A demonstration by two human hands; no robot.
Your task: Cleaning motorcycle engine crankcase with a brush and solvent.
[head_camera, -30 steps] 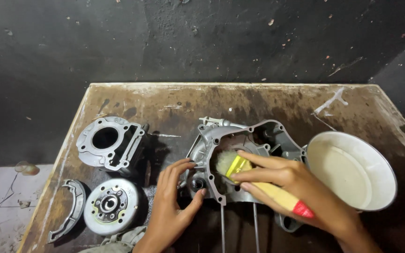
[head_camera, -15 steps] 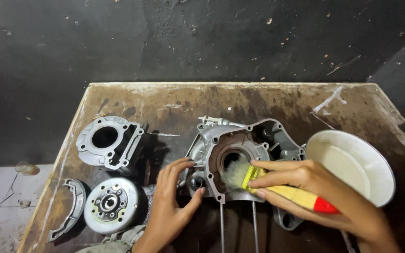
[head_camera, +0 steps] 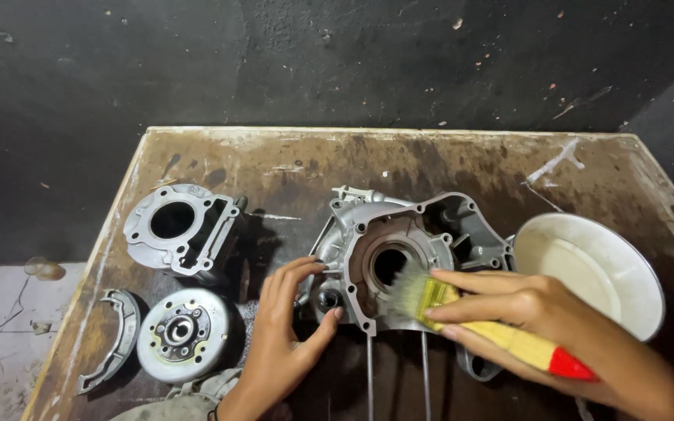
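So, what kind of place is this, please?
Probably a small engine repair workshop: a metal engine case being brushed with a paintbrush, a cylinder and a round hub lie on a stained wooden table.

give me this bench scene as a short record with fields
left hand: left hand steadies the engine case at its left edge
right hand: right hand holds a yellow brush, bristles at the case's round bore
right of case: white bowl
left side: cylinder block, round hub, curved brake shoe
surface: stained wooden table
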